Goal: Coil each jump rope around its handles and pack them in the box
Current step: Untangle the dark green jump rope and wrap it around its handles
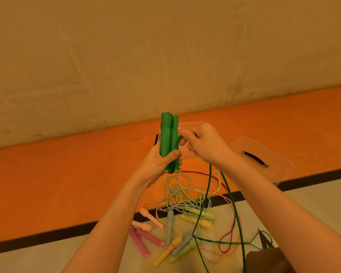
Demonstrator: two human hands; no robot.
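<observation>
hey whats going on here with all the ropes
A person is winding a green jump rope. The left hand grips the two green handles upright together, and the right hand pinches the green cord beside them, with a turn already round the handles. Most of the cord hangs loose to the floor. Below lies a tangled pile of pastel ropes, not coiled. A clear plastic box sits behind the hands, its lid to the right.

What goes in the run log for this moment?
left hand: grips green handles | right hand: pinches green cord | stage: coiling
</observation>
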